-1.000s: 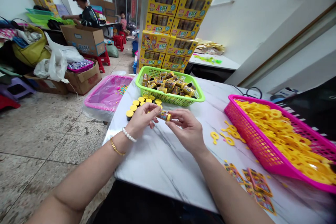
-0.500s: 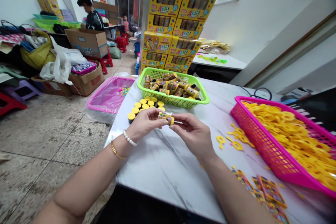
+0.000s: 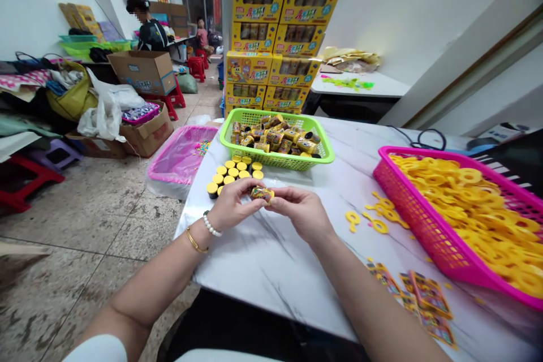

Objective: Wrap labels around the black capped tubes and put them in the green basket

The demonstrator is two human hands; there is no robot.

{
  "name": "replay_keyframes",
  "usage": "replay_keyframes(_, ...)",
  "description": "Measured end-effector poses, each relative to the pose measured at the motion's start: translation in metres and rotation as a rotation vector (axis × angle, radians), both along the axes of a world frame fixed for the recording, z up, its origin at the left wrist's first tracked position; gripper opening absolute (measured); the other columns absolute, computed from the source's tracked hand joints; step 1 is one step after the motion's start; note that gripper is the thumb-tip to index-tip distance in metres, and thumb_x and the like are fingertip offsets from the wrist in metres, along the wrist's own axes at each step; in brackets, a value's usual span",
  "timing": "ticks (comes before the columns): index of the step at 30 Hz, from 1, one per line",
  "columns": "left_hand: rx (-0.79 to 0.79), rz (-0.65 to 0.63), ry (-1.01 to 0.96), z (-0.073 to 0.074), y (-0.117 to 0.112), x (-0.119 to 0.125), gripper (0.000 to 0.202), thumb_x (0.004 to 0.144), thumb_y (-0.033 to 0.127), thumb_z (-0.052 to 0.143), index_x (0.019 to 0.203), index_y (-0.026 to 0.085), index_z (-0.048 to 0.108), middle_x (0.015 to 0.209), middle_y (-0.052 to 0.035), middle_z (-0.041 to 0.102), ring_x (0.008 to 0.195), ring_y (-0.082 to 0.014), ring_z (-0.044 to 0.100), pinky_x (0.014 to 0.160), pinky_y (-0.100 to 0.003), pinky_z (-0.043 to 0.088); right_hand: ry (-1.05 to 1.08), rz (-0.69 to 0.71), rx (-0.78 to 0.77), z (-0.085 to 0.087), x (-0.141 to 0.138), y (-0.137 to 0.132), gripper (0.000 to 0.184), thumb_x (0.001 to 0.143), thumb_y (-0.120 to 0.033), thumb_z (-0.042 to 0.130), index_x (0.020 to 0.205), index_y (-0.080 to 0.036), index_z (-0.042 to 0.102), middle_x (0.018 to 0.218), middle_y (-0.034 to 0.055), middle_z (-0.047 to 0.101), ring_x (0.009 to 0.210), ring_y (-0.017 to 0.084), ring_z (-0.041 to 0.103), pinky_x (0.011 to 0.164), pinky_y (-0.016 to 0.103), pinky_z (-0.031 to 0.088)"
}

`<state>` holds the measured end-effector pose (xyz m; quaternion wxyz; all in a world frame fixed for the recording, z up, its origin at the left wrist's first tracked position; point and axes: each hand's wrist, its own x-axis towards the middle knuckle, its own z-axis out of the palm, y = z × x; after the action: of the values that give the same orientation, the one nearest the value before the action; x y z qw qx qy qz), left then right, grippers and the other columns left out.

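Note:
Both my hands meet over the white marble table [image 3: 271, 260]. My left hand [image 3: 232, 203] and my right hand [image 3: 299, 212] pinch a small yellow-capped candy tube [image 3: 262, 194] between their fingertips, lying sideways. Just beyond my left hand stand several upright tubes with yellow caps [image 3: 232, 172]. Behind them a green basket [image 3: 275, 155] holds several more tubes lying loose.
A pink basket [image 3: 428, 232] of yellow plastic rings sits at the right, with loose rings [image 3: 373, 218] and colourful stickers [image 3: 419, 297] beside it. Stacked yellow boxes [image 3: 275, 45] stand behind. A pink tray [image 3: 180, 155] sits left of the table. A person [image 3: 148, 28] works far off.
My hands have kept the tube between them and drawn slightly closer together; the view has shifted a little to the right and down.

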<state>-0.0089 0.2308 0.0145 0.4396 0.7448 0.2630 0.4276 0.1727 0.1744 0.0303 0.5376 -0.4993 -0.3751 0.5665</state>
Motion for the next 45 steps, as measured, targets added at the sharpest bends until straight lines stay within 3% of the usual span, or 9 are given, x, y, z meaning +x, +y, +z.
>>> replay_keyframes(6, -0.004, 0.004, 0.009, -0.002, 0.001, 0.001, 0.028, 0.080, 0.034, 0.073, 0.100, 0.015, 0.068, 0.092, -0.0076, 0.069, 0.083, -0.0173, 0.063, 0.077, -0.029, 0.050, 0.131, 0.065, -0.072, -0.003, 0.000, 0.005, 0.042, 0.047, -0.040, 0.098, 0.077, -0.017, 0.079, 0.082, 0.0061, 0.080, 0.073, 0.018, 0.074, 0.081, 0.037, 0.062)
replay_keyframes(11, -0.364, -0.058, -0.101, -0.001, 0.000, 0.009, 0.046, 0.079, 0.052, 0.074, 0.102, 0.014, 0.064, 0.075, -0.0020, 0.064, 0.062, -0.0110, 0.057, 0.059, -0.024, 0.045, 0.097, 0.106, -0.069, -0.007, 0.010, 0.010, 0.043, 0.060, -0.054, 0.090, 0.078, -0.017, 0.077, 0.075, 0.0056, 0.077, 0.065, 0.015, 0.071, 0.068, 0.032, 0.063)
replay_keyframes(16, -0.571, -0.058, -0.214, -0.001, 0.001, 0.012, 0.061, 0.071, 0.066, 0.075, 0.102, 0.015, 0.062, 0.066, 0.0037, 0.058, 0.050, -0.0070, 0.050, 0.045, -0.019, 0.033, -0.026, 0.173, 0.137, -0.004, 0.015, 0.008, 0.042, 0.068, -0.039, 0.087, 0.106, -0.025, 0.078, 0.109, 0.0044, 0.076, 0.090, 0.017, 0.072, 0.088, 0.040, 0.062)
replay_keyframes(21, -0.605, -0.096, -0.160, 0.000, 0.001, 0.012, 0.058, 0.070, 0.069, 0.073, 0.086, 0.015, 0.061, 0.056, 0.0063, 0.053, 0.042, -0.0046, 0.042, 0.042, -0.019, 0.030, -0.146, 0.021, 0.350, -0.011, 0.001, 0.006, 0.022, 0.060, -0.033, 0.092, 0.076, -0.023, 0.080, 0.084, 0.0006, 0.070, 0.077, 0.016, 0.068, 0.070, 0.035, 0.064)
replay_keyframes(25, -0.705, -0.094, -0.176, 0.001, -0.001, 0.013, 0.064, 0.065, 0.074, 0.073, 0.084, 0.015, 0.061, 0.054, 0.0063, 0.052, 0.037, -0.0040, 0.038, 0.037, -0.019, 0.023, -0.268, -0.111, 0.568, -0.019, -0.009, 0.002, 0.013, 0.065, -0.027, 0.089, 0.070, -0.024, 0.078, 0.078, 0.0007, 0.063, 0.072, 0.015, 0.063, 0.059, 0.030, 0.062)
replay_keyframes(30, -0.861, -0.150, -0.250, 0.004, 0.001, 0.012, 0.059, 0.069, 0.069, 0.074, 0.083, 0.014, 0.060, 0.054, 0.0046, 0.053, 0.035, -0.0029, 0.037, 0.035, -0.017, 0.019, -0.349, -0.139, 0.648, -0.018, -0.008, -0.001, 0.010, 0.072, -0.025, 0.085, 0.072, -0.023, 0.075, 0.081, 0.0014, 0.062, 0.071, 0.014, 0.064, 0.061, 0.031, 0.062)
replay_keyframes(35, -0.904, -0.272, -0.255, 0.006, -0.001, 0.010, 0.051, 0.075, 0.061, 0.074, 0.079, 0.013, 0.059, 0.049, 0.0051, 0.052, 0.032, -0.0020, 0.032, 0.034, -0.017, 0.016, -0.343, -0.026, 0.632, -0.010, -0.001, -0.004, 0.016, 0.077, -0.028, 0.082, 0.093, -0.027, 0.079, 0.092, 0.0014, 0.063, 0.070, 0.013, 0.066, 0.062, 0.032, 0.063)
replay_keyframes(39, -0.980, -0.347, -0.320, 0.008, -0.004, 0.010, 0.049, 0.072, 0.054, 0.080, 0.085, 0.011, 0.061, 0.048, 0.0071, 0.050, 0.033, -0.0005, 0.029, 0.034, -0.016, 0.015, -0.461, -0.129, 0.666, -0.008, 0.000, -0.009, 0.007, 0.075, -0.027, 0.084, 0.080, -0.026, 0.080, 0.084, 0.0016, 0.063, 0.070, 0.013, 0.063, 0.057, 0.027, 0.060)
replay_keyframes(45, -1.000, -0.347, -0.341, 0.009, -0.006, 0.010, 0.048, 0.067, 0.055, 0.081, 0.074, 0.013, 0.058, 0.043, 0.0070, 0.048, 0.030, -0.0014, 0.028, 0.032, -0.016, 0.014, -0.525, -0.196, 0.694, -0.012, -0.007, -0.016, 0.006, 0.076, -0.024, 0.083, 0.075, -0.026, 0.077, 0.082, 0.0011, 0.061, 0.065, 0.012, 0.061, 0.056, 0.028, 0.061)
